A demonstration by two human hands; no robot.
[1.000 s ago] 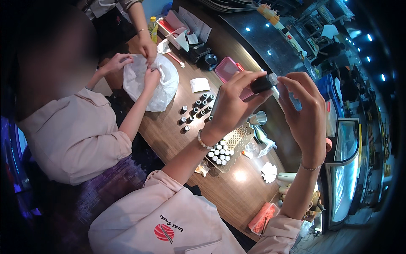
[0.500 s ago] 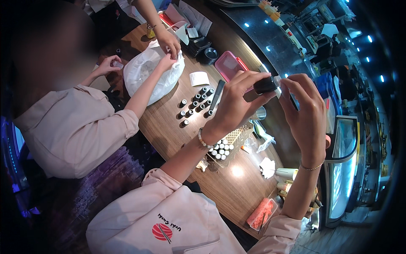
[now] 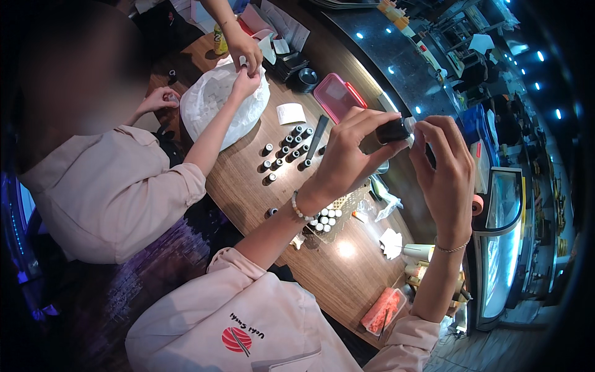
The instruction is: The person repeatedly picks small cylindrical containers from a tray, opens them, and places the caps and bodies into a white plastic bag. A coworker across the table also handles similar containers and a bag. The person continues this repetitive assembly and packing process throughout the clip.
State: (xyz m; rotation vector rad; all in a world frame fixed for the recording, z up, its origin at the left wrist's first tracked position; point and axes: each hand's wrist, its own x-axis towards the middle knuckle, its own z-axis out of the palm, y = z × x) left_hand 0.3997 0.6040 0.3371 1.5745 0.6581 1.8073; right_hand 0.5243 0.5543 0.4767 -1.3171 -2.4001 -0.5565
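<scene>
Raised above the table, my left hand point(image 3: 348, 149) grips a small dark bottle point(image 3: 390, 130) lying on its side between thumb and fingers. My right hand point(image 3: 447, 161) pinches the pale top end of that bottle with thumb and fingertips; whether this part is a cap or the neck I cannot tell. Below and left of my left hand stands a loose group of small dark bottles point(image 3: 277, 164) with pale tops. Under my left wrist is a cluster of white-topped bottles point(image 3: 325, 221), partly hidden by my forearm.
At the left, a co-worker reaches over a white plastic bag point(image 3: 204, 90); another person's hand point(image 3: 245, 48) meets theirs at its rim. A pink-lidded container point(image 3: 338, 98), black dishes point(image 3: 307, 79), white paper point(image 3: 290, 113), crumpled tissue point(image 3: 391, 243) and a tub of orange food point(image 3: 383, 310) surround the work area.
My hands have dipped slightly, still holding the bottle between them. At the bag, the other person's hand and the co-worker's hand have shifted, and a small pale-ended item now shows between them.
</scene>
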